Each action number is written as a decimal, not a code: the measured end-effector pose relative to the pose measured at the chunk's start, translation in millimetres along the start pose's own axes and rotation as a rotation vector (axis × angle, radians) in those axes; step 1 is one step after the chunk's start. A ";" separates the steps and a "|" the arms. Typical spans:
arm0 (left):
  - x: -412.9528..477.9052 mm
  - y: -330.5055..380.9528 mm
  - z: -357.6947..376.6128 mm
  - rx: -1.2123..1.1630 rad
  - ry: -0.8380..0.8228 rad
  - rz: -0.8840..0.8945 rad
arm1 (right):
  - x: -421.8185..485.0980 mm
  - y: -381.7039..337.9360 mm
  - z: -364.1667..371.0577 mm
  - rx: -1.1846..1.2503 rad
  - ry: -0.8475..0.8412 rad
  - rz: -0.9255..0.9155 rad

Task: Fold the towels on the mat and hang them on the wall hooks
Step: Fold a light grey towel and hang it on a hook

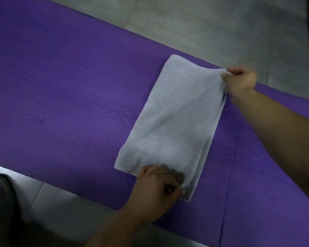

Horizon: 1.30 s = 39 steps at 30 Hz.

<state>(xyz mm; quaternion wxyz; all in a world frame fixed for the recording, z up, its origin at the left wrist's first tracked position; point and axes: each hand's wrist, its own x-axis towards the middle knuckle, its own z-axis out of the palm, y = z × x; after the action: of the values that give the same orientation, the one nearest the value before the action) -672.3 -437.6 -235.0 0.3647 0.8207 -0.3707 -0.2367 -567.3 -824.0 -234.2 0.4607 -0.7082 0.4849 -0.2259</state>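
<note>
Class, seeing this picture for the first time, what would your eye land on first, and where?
A pale folded towel lies right of centre on a bright purple mat filling most of the view. The left hand pinches its near corner; the right hand pinches its far corner at the mat's edge.

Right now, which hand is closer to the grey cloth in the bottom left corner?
Left. The left hand pinches the near corner of the towel, just right of the grey cloth. The right hand pinches the far corner, much farther away.
</note>
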 end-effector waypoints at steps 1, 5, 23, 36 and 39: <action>-2.4 0.3 4.3 0.004 -0.010 -0.006 | 2.0 5.8 -4.8 -0.026 0.011 -0.020; -7.5 6.4 22.8 0.106 0.022 -0.028 | 3.1 27.1 -14.6 -0.167 0.010 -0.067; -13.1 23.2 43.3 0.163 0.007 0.007 | -1.1 37.3 -21.5 -0.201 0.063 0.050; 28.0 -22.0 6.8 0.620 -0.019 -0.259 | -109.4 45.1 9.5 -0.925 -0.495 -0.515; 19.6 -21.2 12.0 0.638 -0.026 -0.254 | -109.9 50.2 9.9 -1.017 -0.527 -0.525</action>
<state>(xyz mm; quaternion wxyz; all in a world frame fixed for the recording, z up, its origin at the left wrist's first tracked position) -658.9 -448.2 -261.2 0.0524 0.9300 -0.3254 -0.1629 -630.8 -726.6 -268.7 0.0993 -0.9661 0.2118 0.1095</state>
